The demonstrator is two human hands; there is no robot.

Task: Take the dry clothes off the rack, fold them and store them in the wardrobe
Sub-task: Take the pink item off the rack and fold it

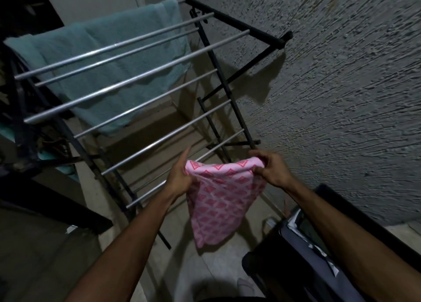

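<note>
The task seems to be in its early or middle part. The pink cloth with a red diamond pattern [224,197] is already off the black metal drying rack with silver rods [127,90] and hangs in the air in front of it, doubled over at its top edge, so the folding looks just begun. One large teal towel [109,58] is draped over the far rods of the rack and is not yet taken. The wardrobe is not in view, so I judge that nothing shown here is stored.

The left hand [180,176] holds the left end of the folded top edge; its fingers curl round the cloth. The right hand [271,167] pinches the right end between thumb and fingers. The cloth stretches between the two hands, and its lower part hangs down to a point, touching nothing.
</note>
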